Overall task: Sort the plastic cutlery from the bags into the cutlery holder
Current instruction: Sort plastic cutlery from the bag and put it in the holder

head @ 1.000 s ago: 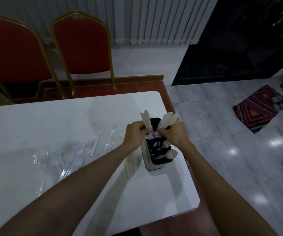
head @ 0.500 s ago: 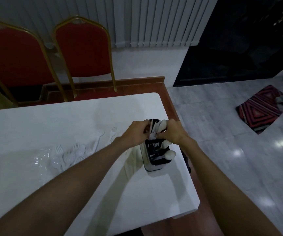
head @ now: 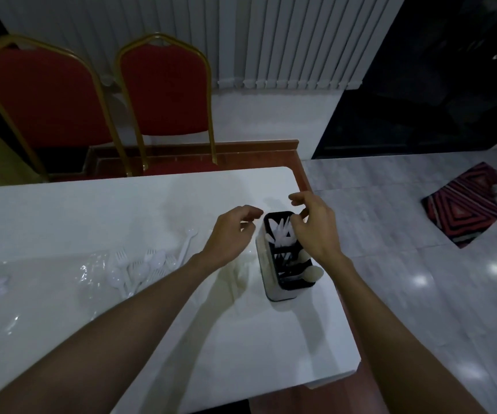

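Both hands hold nothing, fingers loosely curled and spread. The left hand (head: 231,231) hovers just left of the cutlery holder (head: 280,294); the right hand (head: 313,231) hangs over its far right side. The holder is a narrow pale box with a black divided top, standing upright near the right end of the white table (head: 181,339). White cutlery (head: 281,234) fills its far compartment, and spoon bowls (head: 313,273) poke from the nearer ones. Further left, loose forks and spoons (head: 142,267) lie by a clear bag (head: 92,270).
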